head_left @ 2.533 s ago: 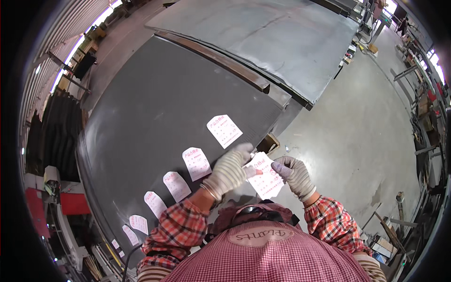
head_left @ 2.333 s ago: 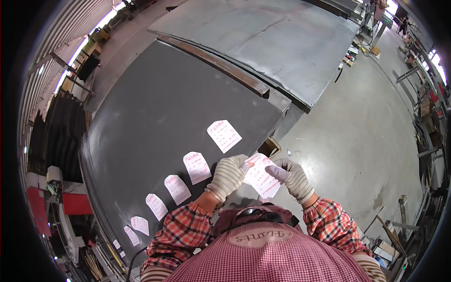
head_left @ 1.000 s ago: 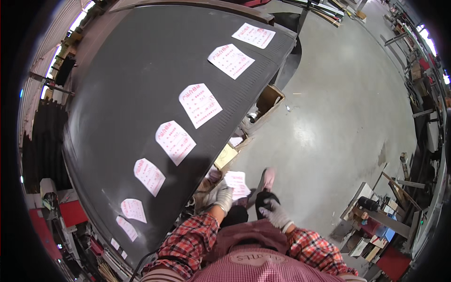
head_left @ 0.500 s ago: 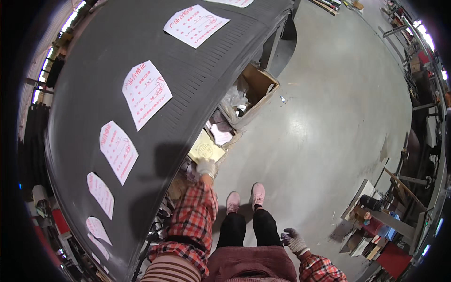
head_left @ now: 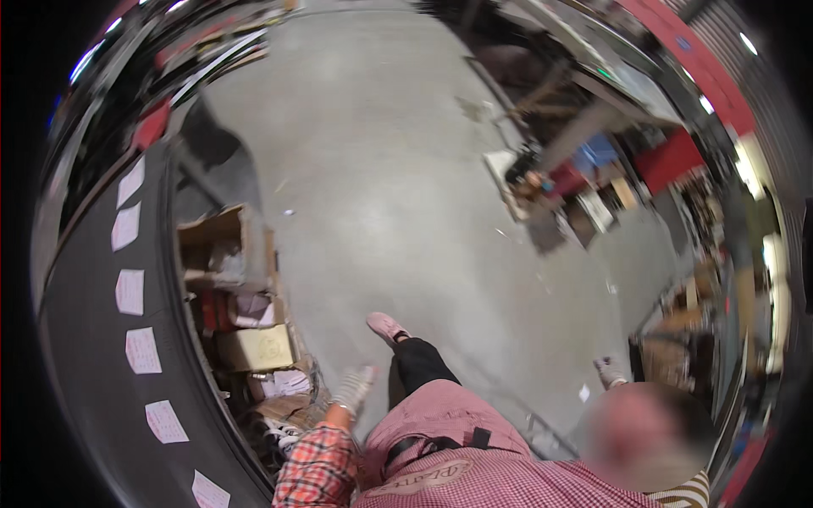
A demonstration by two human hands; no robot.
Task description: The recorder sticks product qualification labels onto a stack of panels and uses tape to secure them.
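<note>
My left hand (head_left: 354, 388), in a white knit glove, hangs beside the row of boxes with its fingers stretched out and nothing in them. Nearest to it are white paper slips (head_left: 284, 383) and a pale yellow box (head_left: 254, 349) with a round mark on its face. My right hand (head_left: 610, 372), in a glove with dark fingertips, hangs apart at the far right over the floor. Its fingers look loose and partly spread, a little blurred, with no object visible in them. White labels with red print, such as this label (head_left: 142, 350), lie spaced along the black sheet (head_left: 89, 372).
An open cardboard box (head_left: 246, 245) with clear plastic inside stands beside the black sheet. Grey floor (head_left: 381, 169) stretches ahead, with a few small scraps. Toward the upper right are a blue box (head_left: 595, 151), a red panel (head_left: 669, 161) and stacked clutter beside a bench.
My view has swung to the right, so the black sheet now lies at the left edge. My left hand has come away from the yellow box. One foot has stepped forward.
</note>
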